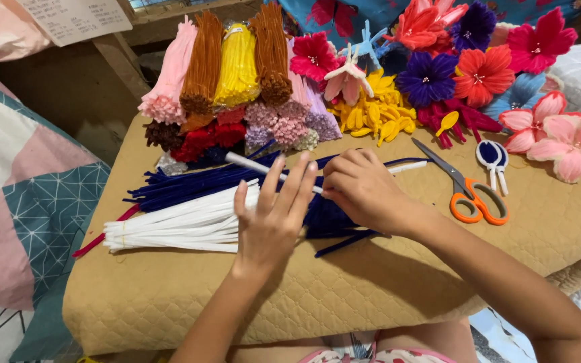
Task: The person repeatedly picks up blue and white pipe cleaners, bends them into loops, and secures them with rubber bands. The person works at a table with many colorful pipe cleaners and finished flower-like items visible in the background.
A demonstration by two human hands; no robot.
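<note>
Left hand (272,214) spread, fingers fanned over the blue stems (196,183). Right hand (362,190) pinching a white stem (257,163) lying across those blue stems. White bundle (176,228) just beside the blue stems, nearer the body. Scissors (469,191) right of the blue stems; flowers (479,74) beyond.

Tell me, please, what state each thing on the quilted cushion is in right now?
Left hand: fingers spread, resting on the white stick.
Right hand: fingers pinched on the white stick.
White stick: lying flat across the dark blue stems.
Dark blue stems: loose, fanned out.
White stems: bundled, lying flat.
Scissors: closed, lying flat, untouched.
Upright stem bundles: tied, leaning at the back.
Finished flowers: heaped together.
</note>
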